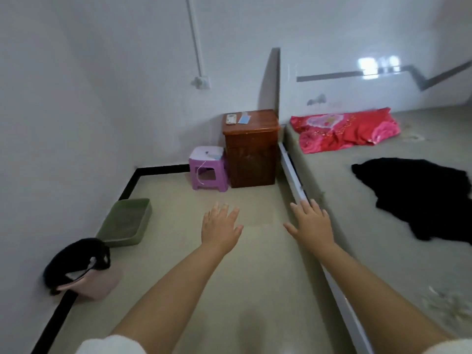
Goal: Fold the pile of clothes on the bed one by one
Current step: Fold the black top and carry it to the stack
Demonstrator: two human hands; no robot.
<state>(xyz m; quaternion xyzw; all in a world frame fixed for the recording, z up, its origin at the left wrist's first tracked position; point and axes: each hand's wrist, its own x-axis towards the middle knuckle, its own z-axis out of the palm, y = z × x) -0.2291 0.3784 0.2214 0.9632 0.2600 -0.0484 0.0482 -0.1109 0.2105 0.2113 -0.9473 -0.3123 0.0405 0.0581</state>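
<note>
Both empty: left hand (pixel 221 226), right hand (pixel 310 223) spread flat; black clothes (pixel 419 198) cut off rightward.

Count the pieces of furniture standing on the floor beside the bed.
2: a brown wooden nightstand against the wall next to the bed, and a purple plastic stool just left of it. Others may lie out of view.
</note>
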